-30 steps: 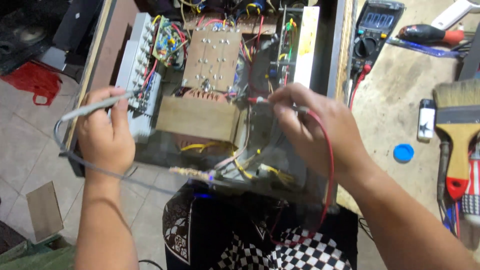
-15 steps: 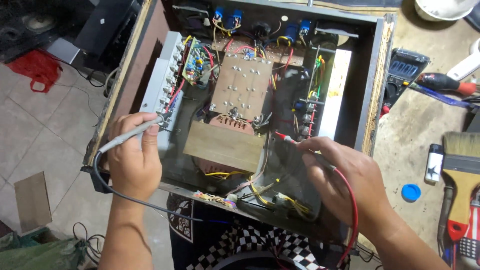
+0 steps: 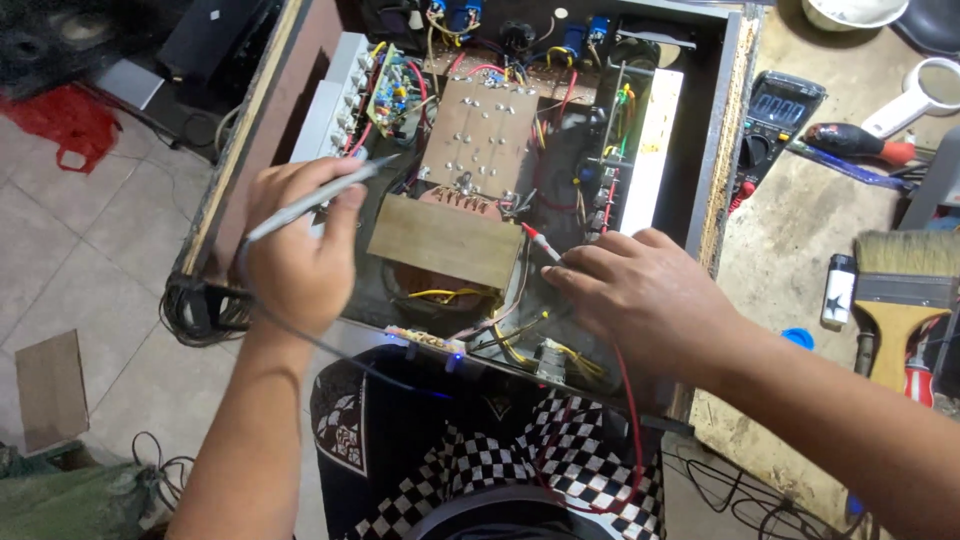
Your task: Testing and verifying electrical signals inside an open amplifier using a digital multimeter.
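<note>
An open amplifier chassis (image 3: 712,150) lies in front of me, full of circuit boards, coloured wires and a brown transformer (image 3: 448,240). My left hand (image 3: 298,250) grips a slim grey probe (image 3: 318,198) whose tip points at the white heat-sink block (image 3: 335,95) on the left side. My right hand (image 3: 640,290) pinches a red test probe (image 3: 540,242), its tip near the transformer's right edge. A red lead (image 3: 628,400) runs from it under my wrist.
A black multimeter (image 3: 775,115) lies on the worn bench (image 3: 790,250) right of the chassis, with a red-handled screwdriver (image 3: 855,140), a white lighter (image 3: 838,290), a paintbrush (image 3: 900,290) and a blue cap (image 3: 798,338). Tiled floor (image 3: 90,260) and a red bag (image 3: 70,125) are left.
The view has shifted so the chassis sits higher and larger in frame. My left hand moved up and right with the grey probe; my right hand drew nearer the transformer with the red probe.
</note>
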